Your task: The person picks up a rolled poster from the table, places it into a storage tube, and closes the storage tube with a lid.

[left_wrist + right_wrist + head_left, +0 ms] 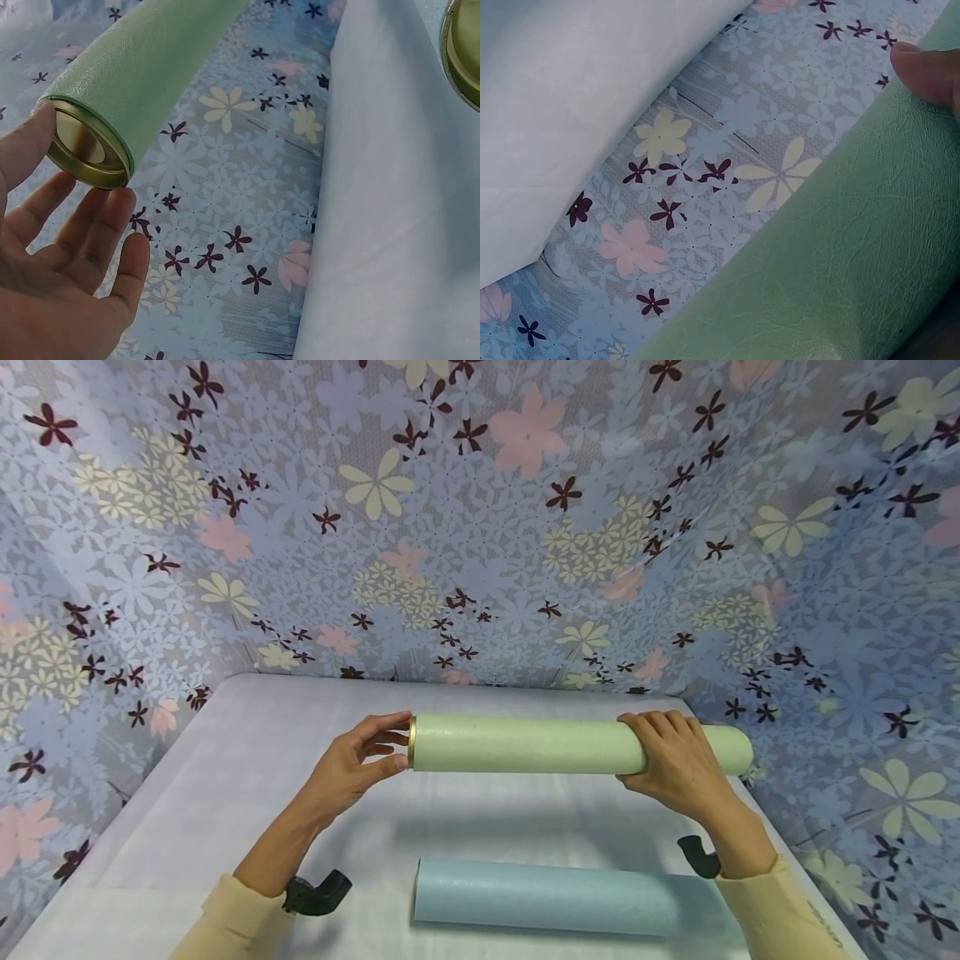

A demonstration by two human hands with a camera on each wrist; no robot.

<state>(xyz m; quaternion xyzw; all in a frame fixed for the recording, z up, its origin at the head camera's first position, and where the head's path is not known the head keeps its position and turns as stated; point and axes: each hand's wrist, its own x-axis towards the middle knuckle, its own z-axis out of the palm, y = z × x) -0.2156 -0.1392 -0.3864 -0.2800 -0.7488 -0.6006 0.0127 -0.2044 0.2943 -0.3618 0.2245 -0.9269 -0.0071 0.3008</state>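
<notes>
A long light-green tube (525, 745) with a leather-like grain is held level above the table. My right hand (675, 762) grips it from above near its right end, the thumb lying along the near side; in the right wrist view only the thumb (928, 73) shows clearly on the green surface. My left hand (351, 767) is at the other end, where thumb and fingertips pinch the rim of the recessed gold metal cap (91, 146). Below, nearer to me, a pale-blue tube (555, 897) lies on the table, its gold end (466, 56) partly visible in the left wrist view.
The table is covered with a white cloth (247, 752). A floral curtain (465, 527) hangs behind it and along both sides. Black wrist mounts (318, 893) are strapped over the sleeves.
</notes>
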